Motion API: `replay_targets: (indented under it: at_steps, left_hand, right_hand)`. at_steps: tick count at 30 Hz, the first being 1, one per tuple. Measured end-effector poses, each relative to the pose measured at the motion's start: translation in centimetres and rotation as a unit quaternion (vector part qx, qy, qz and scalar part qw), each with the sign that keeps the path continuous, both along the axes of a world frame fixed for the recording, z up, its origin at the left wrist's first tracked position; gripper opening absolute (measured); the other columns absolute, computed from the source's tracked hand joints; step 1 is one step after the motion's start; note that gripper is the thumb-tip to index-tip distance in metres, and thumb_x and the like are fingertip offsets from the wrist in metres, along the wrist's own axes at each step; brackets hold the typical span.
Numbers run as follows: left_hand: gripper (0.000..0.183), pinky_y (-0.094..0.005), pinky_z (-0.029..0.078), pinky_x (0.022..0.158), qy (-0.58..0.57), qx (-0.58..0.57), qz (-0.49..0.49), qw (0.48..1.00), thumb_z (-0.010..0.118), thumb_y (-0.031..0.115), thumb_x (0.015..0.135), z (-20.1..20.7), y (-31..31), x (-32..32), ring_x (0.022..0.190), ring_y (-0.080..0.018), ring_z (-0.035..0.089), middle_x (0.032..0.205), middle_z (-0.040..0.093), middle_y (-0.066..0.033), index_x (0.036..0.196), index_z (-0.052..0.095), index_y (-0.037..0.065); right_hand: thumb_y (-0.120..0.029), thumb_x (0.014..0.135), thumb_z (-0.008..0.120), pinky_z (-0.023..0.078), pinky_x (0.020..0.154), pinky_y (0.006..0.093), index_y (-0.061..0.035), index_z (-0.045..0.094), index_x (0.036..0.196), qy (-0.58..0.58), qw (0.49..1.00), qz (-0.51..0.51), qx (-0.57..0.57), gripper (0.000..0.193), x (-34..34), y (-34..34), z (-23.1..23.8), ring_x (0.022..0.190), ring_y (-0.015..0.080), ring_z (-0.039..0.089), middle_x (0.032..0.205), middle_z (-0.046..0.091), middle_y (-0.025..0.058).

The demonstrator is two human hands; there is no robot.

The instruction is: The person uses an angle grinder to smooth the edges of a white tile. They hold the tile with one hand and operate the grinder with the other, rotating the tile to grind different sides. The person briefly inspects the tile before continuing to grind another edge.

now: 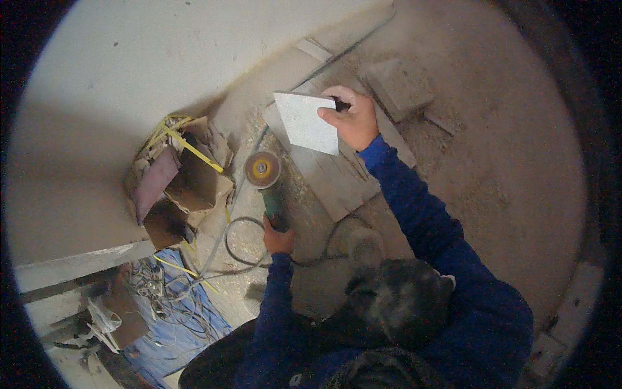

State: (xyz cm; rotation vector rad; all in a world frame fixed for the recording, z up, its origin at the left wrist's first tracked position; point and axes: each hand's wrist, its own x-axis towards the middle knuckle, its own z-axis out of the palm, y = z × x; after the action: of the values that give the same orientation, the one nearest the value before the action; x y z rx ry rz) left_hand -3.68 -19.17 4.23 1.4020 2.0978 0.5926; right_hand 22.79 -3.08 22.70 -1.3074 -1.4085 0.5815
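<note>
My right hand (358, 123) pinches a pale, flat tile piece (306, 123) by its right edge, thumb on top. The piece has slanted sides and is tilted above a larger grey slab (343, 188) on the ground. To the left and nearer, my left hand (278, 240) is wrapped round the dark green body of an angle grinder (274, 206). Its round disc (262, 170), with a yellow centre, faces up and is apart from the tile piece. Whether the disc is turning I cannot tell.
A torn cardboard box (194, 172) with yellow strapping and scraps stands by the wall (162, 58) at left. A dark cable (228, 243) loops near my left hand. Tangled wires lie on a blue sheet (188, 337). A dusty block (400, 87) sits beyond the slab.
</note>
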Motion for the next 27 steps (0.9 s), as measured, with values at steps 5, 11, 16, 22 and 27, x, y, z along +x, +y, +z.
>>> replay_targets:
  at_steps: [5,11,16,22,27]
  left_hand:
    - [0.089,-0.0455,0.042,0.093,0.018,-0.005,-0.003,1.0,0.076,0.021,0.056,-0.7,-0.2,0.4,0.108,-0.0403,0.05,0.115,0.049,-0.0241,0.135,0.038,0.008]
    - [0.089,-0.0473,0.042,0.092,0.068,-0.018,0.01,0.997,0.076,0.022,0.057,-1.3,-0.4,0.4,0.106,-0.0416,0.05,0.112,0.049,-0.0253,0.136,0.036,0.009]
    - [0.089,-0.0479,0.041,0.095,0.072,-0.035,0.002,0.997,0.074,0.024,0.062,-0.9,-0.7,0.5,0.111,-0.0433,0.048,0.119,0.047,-0.0279,0.139,0.032,0.01]
    - [0.092,-0.0477,0.041,0.097,0.047,-0.081,0.022,0.995,0.073,0.024,0.065,0.8,-0.4,1.0,0.114,-0.0449,0.047,0.128,0.043,-0.0282,0.142,0.025,0.012]
    - [0.093,-0.0481,0.041,0.095,0.05,-0.106,0.019,0.993,0.073,0.029,0.065,1.1,-0.5,0.8,0.112,-0.044,0.049,0.126,0.046,-0.0267,0.142,0.025,0.013]
  right_hand:
    - [-0.006,0.071,0.071,0.049,0.069,0.0294,-0.0031,0.064,0.095,-0.005,0.999,0.006,0.052,0.025,-1.7,-1.0,2.3,0.076,0.0183,0.062,0.084,0.065,0.0112]
    - [0.0,0.071,0.07,0.047,0.072,0.0272,-0.0006,0.062,0.093,-0.017,0.993,0.048,0.104,0.023,-2.4,-1.3,3.4,0.078,0.0151,0.061,0.084,0.063,0.0104]
    - [0.003,0.071,0.068,0.047,0.072,0.0281,-0.0004,0.061,0.091,-0.015,0.987,0.07,0.143,0.022,-2.9,-1.3,3.4,0.079,0.0185,0.062,0.086,0.063,0.0118]
    - [-0.002,0.071,0.067,0.049,0.07,0.0332,-0.0038,0.062,0.093,-0.035,0.986,0.065,0.149,0.023,-3.6,-1.0,3.6,0.079,0.0278,0.063,0.088,0.063,0.0134]
    - [-0.005,0.072,0.07,0.05,0.071,0.0307,-0.0024,0.063,0.094,-0.031,0.995,0.04,0.089,0.024,-4.3,0.0,3.5,0.079,0.0194,0.063,0.086,0.065,0.0099]
